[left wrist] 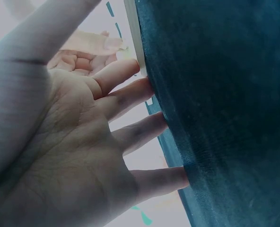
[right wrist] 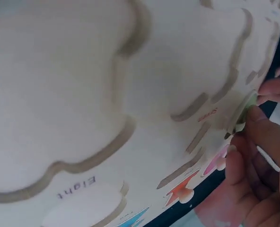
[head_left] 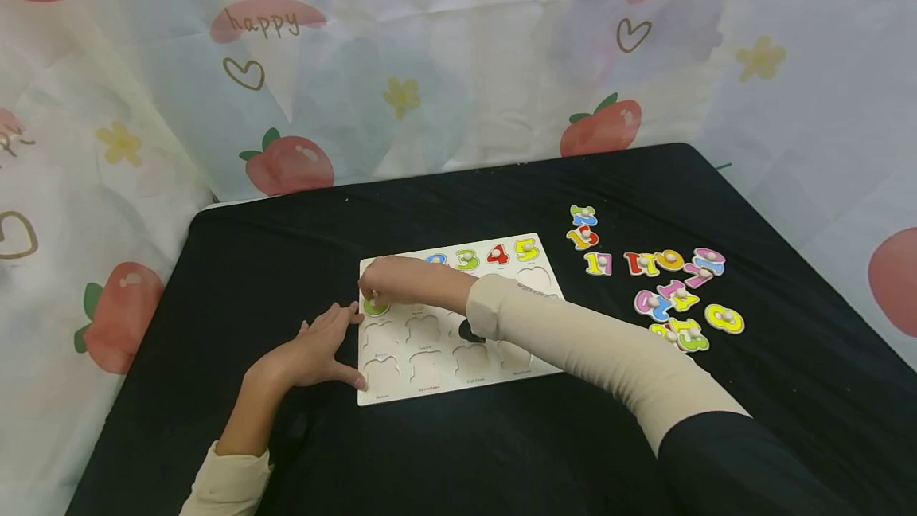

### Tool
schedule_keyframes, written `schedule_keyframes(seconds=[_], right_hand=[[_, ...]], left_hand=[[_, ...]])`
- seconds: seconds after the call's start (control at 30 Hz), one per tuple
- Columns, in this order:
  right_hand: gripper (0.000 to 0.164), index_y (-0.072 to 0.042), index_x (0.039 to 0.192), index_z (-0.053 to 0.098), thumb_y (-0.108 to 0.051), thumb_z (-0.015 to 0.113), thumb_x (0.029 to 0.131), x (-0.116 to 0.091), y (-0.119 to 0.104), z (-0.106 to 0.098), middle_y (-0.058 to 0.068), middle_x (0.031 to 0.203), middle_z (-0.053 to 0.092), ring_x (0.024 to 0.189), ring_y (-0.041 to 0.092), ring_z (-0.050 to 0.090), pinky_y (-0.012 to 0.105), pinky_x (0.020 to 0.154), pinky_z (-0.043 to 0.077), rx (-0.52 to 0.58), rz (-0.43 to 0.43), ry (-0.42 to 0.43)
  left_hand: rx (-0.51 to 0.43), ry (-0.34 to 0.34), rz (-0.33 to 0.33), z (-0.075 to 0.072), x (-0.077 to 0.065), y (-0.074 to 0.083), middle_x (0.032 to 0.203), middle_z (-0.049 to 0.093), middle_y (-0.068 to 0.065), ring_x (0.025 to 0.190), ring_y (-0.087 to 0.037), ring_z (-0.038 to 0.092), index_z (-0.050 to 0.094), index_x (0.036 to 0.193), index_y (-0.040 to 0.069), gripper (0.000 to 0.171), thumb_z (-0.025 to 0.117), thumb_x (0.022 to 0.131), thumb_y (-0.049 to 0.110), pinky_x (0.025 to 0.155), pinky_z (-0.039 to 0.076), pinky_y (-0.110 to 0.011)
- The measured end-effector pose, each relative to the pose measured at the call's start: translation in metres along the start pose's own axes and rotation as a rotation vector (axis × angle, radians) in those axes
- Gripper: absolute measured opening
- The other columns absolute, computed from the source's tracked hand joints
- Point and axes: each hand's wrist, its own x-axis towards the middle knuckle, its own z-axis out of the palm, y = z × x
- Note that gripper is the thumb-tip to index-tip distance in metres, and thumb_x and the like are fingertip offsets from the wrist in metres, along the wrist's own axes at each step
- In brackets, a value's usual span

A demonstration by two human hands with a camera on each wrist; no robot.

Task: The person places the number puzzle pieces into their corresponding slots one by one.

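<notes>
Your right hand (head_left: 397,281) pinches a green number piece (right wrist: 246,111) between thumb and fingers, at the left end of the second row of the pale puzzle board (head_left: 442,341). The piece looks tilted against the board in the right wrist view; your hand covers most of it, so you cannot tell which number it is.

Your left hand (head_left: 315,357) has its fingers straight and spread at the board's left side, with the thumb at the near corner and the fingertips along the edge.

In the top row sit a blue piece (head_left: 435,259), partly behind your right hand, a green three (head_left: 468,259), a red four (head_left: 497,254) and a yellow five (head_left: 526,249). The two rows nearest you show bare slots, some hidden under your right sleeve (head_left: 573,333).

To the right of the board, loose number pieces (head_left: 673,295) lie scattered on the black cloth (head_left: 458,452), several touching or overlapping. A yellow piece (head_left: 724,318) lies just beside them.
</notes>
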Motion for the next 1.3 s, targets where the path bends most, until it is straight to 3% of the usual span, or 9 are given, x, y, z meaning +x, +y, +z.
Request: schedule_keyframes(seconds=[0.13, 0.23, 0.43, 0.57, 0.63, 0.77, 1.03, 1.3], right_hand=[[0.007, -0.01, 0.091, 0.071, -0.01, 0.064, 0.09, -0.001, 0.0, 0.003, -0.002, 0.078, 0.063, 0.066, 0.008, 0.049, 0.016, 0.062, 0.037, -0.005, 0.013, 0.019], [0.008, -0.01, 0.08, 0.067, -0.008, 0.065, 0.088, -0.002, 0.001, 0.003, -0.004, 0.063, 0.052, 0.057, 0.009, 0.04, 0.019, 0.055, 0.031, 0.042, 0.047, 0.048], [0.018, -0.011, 0.07, 0.06, -0.011, 0.066, 0.087, -0.002, 0.001, 0.006, -0.006, 0.054, 0.042, 0.051, 0.007, 0.034, 0.02, 0.05, 0.027, 0.085, 0.094, 0.048], [0.006, -0.009, 0.084, 0.067, -0.014, 0.067, 0.087, -0.005, 0.001, 0.004, -0.004, 0.067, 0.056, 0.058, 0.007, 0.045, 0.018, 0.054, 0.034, 0.098, 0.126, 0.038], [0.013, -0.008, 0.097, 0.069, -0.017, 0.068, 0.088, -0.006, 0.002, 0.001, -0.001, 0.084, 0.065, 0.069, 0.008, 0.054, 0.018, 0.062, 0.041, 0.11, 0.133, 0.032], [0.03, -0.007, 0.112, 0.066, -0.026, 0.068, 0.089, -0.012, 0.006, -0.004, 0.003, 0.108, 0.066, 0.09, 0.011, 0.06, 0.022, 0.078, 0.046, 0.084, 0.127, 0.029], [0.028, -0.011, 0.112, 0.067, -0.028, 0.066, 0.09, -0.047, 0.029, -0.01, 0.001, 0.104, 0.065, 0.086, 0.012, 0.059, 0.027, 0.076, 0.047, -0.049, 0.161, 0.041], [0.024, -0.006, 0.11, 0.066, -0.023, 0.062, 0.093, -0.099, 0.061, -0.012, 0.004, 0.092, 0.062, 0.076, 0.014, 0.057, 0.027, 0.073, 0.046, -0.001, 0.207, 0.088]], left_hand=[[0.0, 0.0, 0.008, 0.0, 0.001, 0.001, 0.146, 0.026, -0.024, 0.135, -0.04, 0.017, 0.033, 0.138, -0.002, 0.099, 0.083, 0.066, 0.045, 0.097, 0.011, -0.07], [-0.001, -0.001, -0.001, -0.001, 0.001, 0.001, 0.147, 0.025, -0.024, 0.136, -0.041, 0.015, 0.033, 0.137, -0.001, 0.099, 0.083, 0.066, 0.044, 0.097, 0.01, -0.07], [0.01, 0.002, 0.004, -0.001, 0.001, 0.002, 0.146, 0.026, -0.023, 0.135, -0.04, 0.018, 0.034, 0.137, -0.001, 0.099, 0.083, 0.065, 0.046, 0.097, 0.012, -0.069], [0.016, 0.0, 0.005, -0.001, 0.001, 0.002, 0.147, 0.026, -0.023, 0.135, -0.04, 0.018, 0.034, 0.137, -0.002, 0.1, 0.083, 0.065, 0.046, 0.097, 0.012, -0.069], [0.016, -0.004, 0.003, -0.002, 0.001, 0.003, 0.147, 0.025, -0.024, 0.136, -0.041, 0.016, 0.033, 0.138, -0.002, 0.101, 0.083, 0.065, 0.046, 0.097, 0.012, -0.069], [0.012, -0.009, -0.012, -0.002, -0.001, 0.003, 0.147, 0.025, -0.024, 0.136, -0.043, 0.014, 0.034, 0.137, -0.001, 0.099, 0.083, 0.065, 0.046, 0.097, 0.012, -0.069], [0.018, -0.006, -0.033, -0.001, -0.004, 0.003, 0.145, 0.027, -0.024, 0.131, -0.041, 0.025, 0.034, 0.137, 0.0, 0.102, 0.084, 0.062, 0.047, 0.097, 0.015, -0.068], [-0.02, 0.016, -0.039, 0.004, -0.001, 0.005, 0.142, 0.029, -0.022, 0.128, -0.039, 0.029, 0.025, 0.14, 0.0, 0.11, 0.086, 0.059, 0.043, 0.098, 0.013, -0.068]])
